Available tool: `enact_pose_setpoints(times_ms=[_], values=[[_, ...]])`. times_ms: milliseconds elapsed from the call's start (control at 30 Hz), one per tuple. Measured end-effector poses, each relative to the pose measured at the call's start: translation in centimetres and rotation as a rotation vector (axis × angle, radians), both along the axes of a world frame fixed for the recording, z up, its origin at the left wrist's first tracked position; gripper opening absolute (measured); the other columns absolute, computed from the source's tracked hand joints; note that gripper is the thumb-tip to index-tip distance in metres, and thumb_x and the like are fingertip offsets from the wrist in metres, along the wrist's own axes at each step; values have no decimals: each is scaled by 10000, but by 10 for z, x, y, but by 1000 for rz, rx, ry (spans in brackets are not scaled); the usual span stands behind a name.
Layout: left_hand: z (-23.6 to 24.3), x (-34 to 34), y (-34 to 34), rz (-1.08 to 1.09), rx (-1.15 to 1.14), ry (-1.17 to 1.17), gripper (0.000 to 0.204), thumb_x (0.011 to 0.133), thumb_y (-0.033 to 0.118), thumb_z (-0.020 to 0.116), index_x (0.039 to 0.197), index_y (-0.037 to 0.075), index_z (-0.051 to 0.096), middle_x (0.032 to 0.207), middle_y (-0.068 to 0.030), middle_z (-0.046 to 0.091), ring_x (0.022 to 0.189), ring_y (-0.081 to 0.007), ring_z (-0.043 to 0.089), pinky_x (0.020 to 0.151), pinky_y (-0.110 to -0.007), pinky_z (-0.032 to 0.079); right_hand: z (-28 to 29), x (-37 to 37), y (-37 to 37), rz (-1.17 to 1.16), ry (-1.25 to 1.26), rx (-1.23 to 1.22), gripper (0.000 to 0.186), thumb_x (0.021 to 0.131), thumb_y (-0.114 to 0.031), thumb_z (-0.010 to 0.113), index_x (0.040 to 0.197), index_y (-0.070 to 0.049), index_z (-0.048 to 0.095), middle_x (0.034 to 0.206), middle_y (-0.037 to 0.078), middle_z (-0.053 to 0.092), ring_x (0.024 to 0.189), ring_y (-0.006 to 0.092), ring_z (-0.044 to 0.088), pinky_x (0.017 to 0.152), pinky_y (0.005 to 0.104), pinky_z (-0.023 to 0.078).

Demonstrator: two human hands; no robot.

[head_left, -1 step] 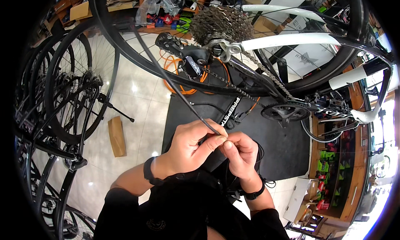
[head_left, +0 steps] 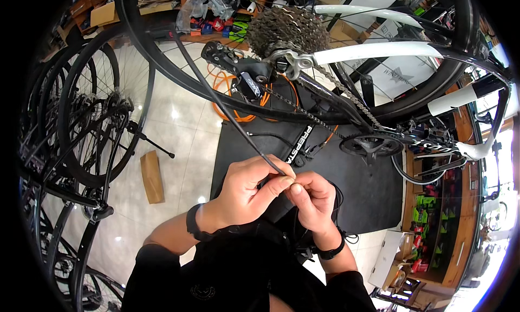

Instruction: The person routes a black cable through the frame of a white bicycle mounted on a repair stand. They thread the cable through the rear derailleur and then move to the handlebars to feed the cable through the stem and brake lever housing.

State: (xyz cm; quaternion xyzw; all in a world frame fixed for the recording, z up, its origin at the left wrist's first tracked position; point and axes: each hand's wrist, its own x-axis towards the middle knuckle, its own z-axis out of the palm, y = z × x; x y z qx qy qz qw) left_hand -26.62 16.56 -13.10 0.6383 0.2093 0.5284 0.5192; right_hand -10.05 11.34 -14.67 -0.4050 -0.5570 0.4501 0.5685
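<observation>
Parked bicycles with thin spokes crowd the left; brown packet on glossy tile floor. Smooth black cable curves down across a rubber tire into the left hand, pinched near its tip. Right hand just beside, pinching there too, contact partly hidden; dark mat below, wooden cabinet rightmost.

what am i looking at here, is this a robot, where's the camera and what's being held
No robot: these are a person's bare left hand and right hand. A fisheye camera on the person's head looks down, so straight edges bend. The left pinches a thin black strand; the right's fingertips meet the left's, hiding what they grip. Beyond is a bicycle with a toothed sprocket stack. Below lie a dark mat, loops of orange cord and, on the pale tiled floor, a brown package.
</observation>
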Motion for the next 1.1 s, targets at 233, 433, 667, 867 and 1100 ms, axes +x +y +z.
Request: enact_pose_setpoints(times_ms=[233,433,667,867,1100], values=[[-2,-8,2,-8,172,41,99,873,-15,637,957,-65,625,881,-125,635,660,-111,591,565,-199,461,-2,10,-3,115,23,-73,84,942,-48,579,934,18,631,786,23,616,640,55,516,570,200,410],[-8,-8,-11,-50,-54,11,70,878,-22,626,946,-37,636,817,-94,644,605,-122,591,559,-233,473,0,6,-2,54,-127,82,64,927,-29,587,908,13,631,777,31,607,624,86,508,565,214,409],[-9,-19,-12,14,-65,-36,76,885,-37,611,955,-47,637,807,-89,637,628,-94,604,550,-217,469,-1,2,-7,103,0,-108,96,924,-71,617,925,23,636,771,41,628,635,79,557,565,217,447],[-20,-13,-16,-33,-79,32,87,902,-26,601,976,-67,623,858,-93,644,660,-93,599,576,-202,479,-4,6,-1,135,-73,-131,94,921,-57,620,896,27,656,748,52,644,617,74,570,552,216,459],[-36,-20,-15,-9,-156,-35,89,904,-31,598,980,-71,618,863,-83,638,656,-92,591,581,-204,479,-14,13,7,233,-81,-256,110,921,-64,627,893,39,657,738,41,639,642,85,581,592,229,480]])
